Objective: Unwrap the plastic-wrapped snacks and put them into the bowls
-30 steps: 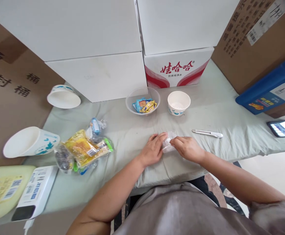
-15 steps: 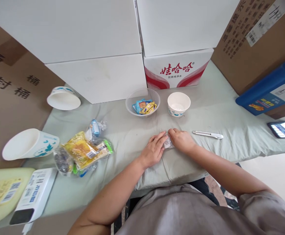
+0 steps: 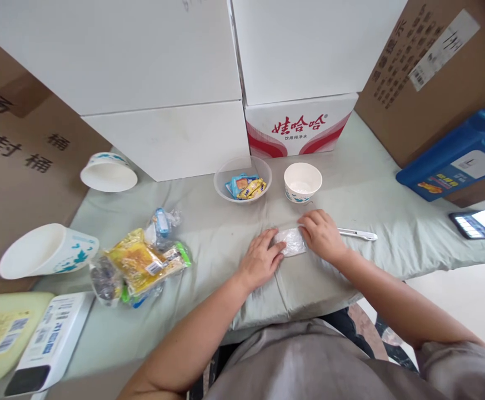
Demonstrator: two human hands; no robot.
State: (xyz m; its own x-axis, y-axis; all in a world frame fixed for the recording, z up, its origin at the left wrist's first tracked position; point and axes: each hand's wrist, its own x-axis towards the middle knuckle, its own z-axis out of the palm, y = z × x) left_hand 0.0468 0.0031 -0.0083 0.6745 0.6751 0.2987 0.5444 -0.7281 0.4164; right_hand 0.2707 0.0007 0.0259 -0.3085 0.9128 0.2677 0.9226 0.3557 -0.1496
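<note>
At the far left, a pale yellow container (image 3: 13, 333) lies on the cloth-covered surface (image 3: 213, 239), directly beside a white device (image 3: 56, 325) with a dark end section. Behind these stands a brown carton (image 3: 13, 130) with printed characters. One paper cup (image 3: 75, 253) lies on its side, its mouth facing left; a second paper cup (image 3: 109, 173) lies tipped farther back, near the carton.

To the right of the cups is a loose pile of wrapped packages (image 3: 140, 258), yellow and clear. At the rear is a stack of white boxes (image 3: 171, 141). In front of it stands a clear bowl (image 3: 224, 171) containing blue and yellow packets (image 3: 246, 188).

The left hand (image 3: 259, 260) is palm down, fingers extended and slightly spread, touching the left edge of a clear plastic packet (image 3: 291, 243). The packet lies flat on the surface, between the two hands. A white paper bowl (image 3: 298, 196) stands upright behind it. The right hand (image 3: 321, 236) has its fingers bent at the packet's right edge; whether they grip it cannot be determined.

The right hand partly covers a white utility knife (image 3: 363, 235). At the far right are a blue jug (image 3: 454, 161), leaning, and a phone (image 3: 478, 223) with a lit screen.
</note>
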